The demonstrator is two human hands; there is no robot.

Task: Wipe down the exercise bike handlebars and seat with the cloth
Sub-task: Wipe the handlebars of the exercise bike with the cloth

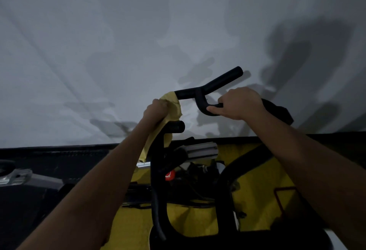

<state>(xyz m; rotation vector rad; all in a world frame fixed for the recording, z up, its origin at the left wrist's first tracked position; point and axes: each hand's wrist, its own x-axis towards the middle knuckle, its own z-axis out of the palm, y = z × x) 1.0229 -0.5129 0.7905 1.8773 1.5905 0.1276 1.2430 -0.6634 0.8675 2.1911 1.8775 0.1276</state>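
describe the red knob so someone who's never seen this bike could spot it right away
Start at the black handlebars against the pale wall, then drop straight down the bike's dark frame, below the grey metal bracket. The red knob sits there among black parts, the only red thing in view.

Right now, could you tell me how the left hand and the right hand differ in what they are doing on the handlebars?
The left hand grips the yellow cloth against the left end of the handlebars; the right hand grips a curved bar bare, with no cloth. The left hand sits farther left and slightly lower. Both curl round the black handlebars.
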